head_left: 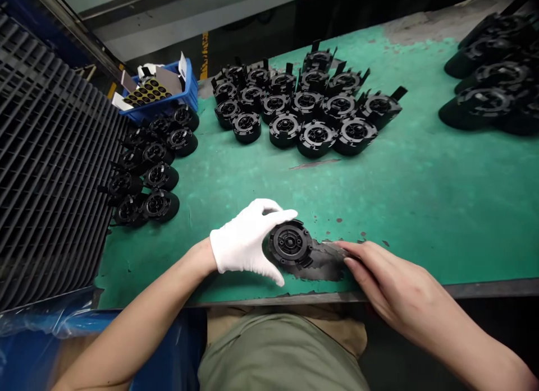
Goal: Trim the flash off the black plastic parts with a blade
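Note:
My left hand (246, 239), in a white glove, curves around a round black plastic part (290, 242) near the front of the table. Its fingertips lie along the far side of the part, and the thumb is stretched out at the near side. The part's ringed face with a central hub is turned up. To its right, my bare right hand (374, 267) pinches a thin dark tool (342, 249) between thumb and fingers. What kind of tool it is I cannot make out. A worn dark patch (326, 265) of the tabletop lies beneath.
Several like black parts (309, 102) stand grouped at the back of the green table (236, 178). More parts (158, 178) are at the left, and others (488, 102) at the right. A blue bin (191, 88) holds a sheet of round stickers (149, 93). A black slatted rack (46, 155) borders the left.

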A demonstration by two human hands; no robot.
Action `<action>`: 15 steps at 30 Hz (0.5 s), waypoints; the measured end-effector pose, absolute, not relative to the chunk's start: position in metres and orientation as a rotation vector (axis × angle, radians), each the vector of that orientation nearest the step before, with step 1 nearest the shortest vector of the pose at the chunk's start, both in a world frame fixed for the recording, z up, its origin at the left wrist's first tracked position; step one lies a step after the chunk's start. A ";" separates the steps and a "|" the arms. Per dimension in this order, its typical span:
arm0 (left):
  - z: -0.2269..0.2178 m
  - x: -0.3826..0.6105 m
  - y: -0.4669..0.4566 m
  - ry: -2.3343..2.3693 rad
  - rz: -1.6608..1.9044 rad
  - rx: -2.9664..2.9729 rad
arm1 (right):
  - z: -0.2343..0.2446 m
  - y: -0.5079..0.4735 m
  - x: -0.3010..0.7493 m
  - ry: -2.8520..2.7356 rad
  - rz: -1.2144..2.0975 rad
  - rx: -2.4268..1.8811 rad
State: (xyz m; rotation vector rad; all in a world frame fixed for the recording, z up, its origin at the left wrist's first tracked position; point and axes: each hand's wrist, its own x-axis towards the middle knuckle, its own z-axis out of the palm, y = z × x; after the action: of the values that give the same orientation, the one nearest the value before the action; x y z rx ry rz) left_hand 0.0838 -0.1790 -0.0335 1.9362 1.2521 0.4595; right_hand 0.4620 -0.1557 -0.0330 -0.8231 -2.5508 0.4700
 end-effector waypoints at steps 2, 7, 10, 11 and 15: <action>-0.044 0.091 -0.173 1.159 0.500 2.013 | -0.030 -0.155 0.461 -2.576 0.451 -0.762; -0.068 0.126 -0.159 1.129 0.677 1.978 | -0.025 -0.152 0.464 -2.620 0.321 -0.794; -0.076 0.139 -0.161 1.180 0.758 1.940 | -0.022 -0.150 0.470 -2.684 0.219 -0.823; -0.078 0.140 -0.162 1.182 0.771 1.931 | -0.022 -0.149 0.471 -2.710 0.184 -0.822; -0.080 0.138 -0.164 1.142 0.795 1.927 | -0.019 -0.146 0.471 -2.777 0.037 -0.806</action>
State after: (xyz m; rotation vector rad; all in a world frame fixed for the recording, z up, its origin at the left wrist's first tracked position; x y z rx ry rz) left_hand 0.1380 -0.1645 -0.0800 1.9267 1.1425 0.7950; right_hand 0.4711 -0.1461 -0.0187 -0.8065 -2.7769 0.0367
